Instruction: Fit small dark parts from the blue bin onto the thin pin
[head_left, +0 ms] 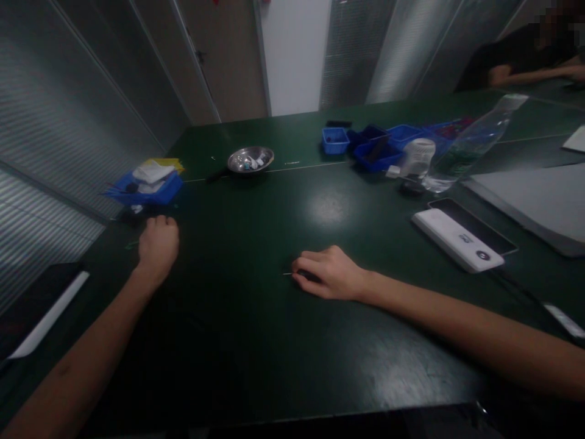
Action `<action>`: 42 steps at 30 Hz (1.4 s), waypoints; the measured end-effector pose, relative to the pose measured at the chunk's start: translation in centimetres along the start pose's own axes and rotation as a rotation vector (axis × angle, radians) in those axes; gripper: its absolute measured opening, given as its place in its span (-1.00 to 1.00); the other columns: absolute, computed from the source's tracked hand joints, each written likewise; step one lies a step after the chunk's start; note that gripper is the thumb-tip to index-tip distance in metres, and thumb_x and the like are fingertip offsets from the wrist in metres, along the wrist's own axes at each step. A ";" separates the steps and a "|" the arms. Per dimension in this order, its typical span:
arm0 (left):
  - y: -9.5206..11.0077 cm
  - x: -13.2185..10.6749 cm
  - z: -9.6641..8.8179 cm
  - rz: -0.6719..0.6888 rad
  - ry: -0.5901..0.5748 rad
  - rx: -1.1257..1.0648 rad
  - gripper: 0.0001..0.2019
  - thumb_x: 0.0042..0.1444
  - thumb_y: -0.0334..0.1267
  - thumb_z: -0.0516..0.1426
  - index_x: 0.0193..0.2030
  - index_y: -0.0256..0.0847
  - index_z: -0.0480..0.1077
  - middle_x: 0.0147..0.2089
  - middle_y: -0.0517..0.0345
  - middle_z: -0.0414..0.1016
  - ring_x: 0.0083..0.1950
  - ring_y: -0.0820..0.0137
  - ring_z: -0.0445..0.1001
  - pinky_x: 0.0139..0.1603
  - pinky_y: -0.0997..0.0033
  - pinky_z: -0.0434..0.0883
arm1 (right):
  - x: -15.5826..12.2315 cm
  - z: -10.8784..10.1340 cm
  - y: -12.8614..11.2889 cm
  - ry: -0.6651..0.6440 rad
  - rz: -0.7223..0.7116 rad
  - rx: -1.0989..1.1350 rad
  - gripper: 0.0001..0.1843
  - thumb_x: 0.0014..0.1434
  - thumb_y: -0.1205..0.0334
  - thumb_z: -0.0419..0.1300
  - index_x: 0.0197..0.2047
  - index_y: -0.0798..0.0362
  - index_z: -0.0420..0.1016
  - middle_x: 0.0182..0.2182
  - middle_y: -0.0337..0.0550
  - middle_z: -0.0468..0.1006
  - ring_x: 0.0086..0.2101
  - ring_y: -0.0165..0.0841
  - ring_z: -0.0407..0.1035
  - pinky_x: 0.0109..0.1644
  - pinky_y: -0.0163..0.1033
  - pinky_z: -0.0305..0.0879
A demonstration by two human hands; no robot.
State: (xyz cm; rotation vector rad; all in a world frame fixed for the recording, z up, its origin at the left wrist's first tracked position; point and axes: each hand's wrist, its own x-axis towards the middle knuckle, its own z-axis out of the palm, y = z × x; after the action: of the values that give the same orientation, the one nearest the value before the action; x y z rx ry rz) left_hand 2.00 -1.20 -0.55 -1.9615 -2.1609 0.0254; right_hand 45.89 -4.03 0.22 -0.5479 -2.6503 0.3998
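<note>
My right hand [329,272] rests on the dark green tabletop, thumb and fingers pinched together. A short, thin, pale needle-like piece [287,274] sticks out from its fingertips to the left; its exact kind is too small to make out. My left hand [158,242] is at the left of the table with its fingers curled inward, and whatever they may hold is hidden. Just left of it shows a small green strip [131,245]. Beyond that hand stands a blue basket [165,192] with white cloth or paper and a yellow item in it.
A metal bowl [235,166] with small pieces stands farther back. Blue trays [336,146], a clear bottle [475,143], an upturned cup [418,157], a white power bank [457,239] and a grey laptop [534,189] line the right. Another person's forearm [534,76] is at far right.
</note>
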 end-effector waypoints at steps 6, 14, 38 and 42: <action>-0.9 0.0 0.2 0.039 0.071 0.177 -0.60 0.31 -0.36 -0.12 0.14 -0.44 0.39 -0.05 -0.31 0.41 0.00 -0.02 0.37 -0.07 0.09 0.39 | 0.0 -0.1 0.0 -0.012 -0.001 0.007 -0.71 0.43 0.11 -0.04 -0.09 0.09 0.42 -0.31 -0.18 0.49 -0.46 -0.50 0.26 -0.44 -0.35 0.08; -0.8 -0.1 0.4 0.032 0.126 0.166 -0.57 0.34 -0.31 -0.12 0.21 -0.38 0.39 0.05 -0.29 0.39 0.03 0.01 0.35 -0.12 0.16 0.39 | 0.0 -0.1 0.0 -0.013 0.002 0.001 -0.73 0.42 0.12 -0.01 -0.08 0.08 0.42 -0.31 -0.20 0.48 -0.47 -0.51 0.26 -0.44 -0.35 0.08; -0.2 0.0 -0.9 0.072 0.077 0.137 -0.57 0.37 -0.28 -0.15 0.11 -0.53 0.39 -0.05 -0.22 0.42 -0.03 0.12 0.33 -0.02 0.23 0.29 | -0.1 0.1 0.1 -0.019 0.005 0.011 -0.72 0.42 0.11 -0.02 -0.06 0.08 0.42 -0.28 -0.18 0.50 -0.46 -0.50 0.26 -0.43 -0.35 0.08; -0.7 0.2 -0.6 0.059 0.129 0.037 -0.59 0.35 -0.28 -0.12 0.08 -0.51 0.42 0.01 -0.21 0.44 0.00 0.16 0.36 0.08 0.25 0.27 | -0.1 0.1 0.2 -0.024 0.001 0.002 -0.72 0.42 0.10 -0.02 -0.07 0.08 0.42 -0.29 -0.19 0.50 -0.46 -0.50 0.26 -0.43 -0.35 0.07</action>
State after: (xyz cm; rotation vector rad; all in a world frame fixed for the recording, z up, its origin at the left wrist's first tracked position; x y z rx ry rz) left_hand 1.41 -1.17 0.21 -1.9493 -2.0082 -0.0494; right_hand 45.96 -3.94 0.07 -0.5474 -2.6719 0.4121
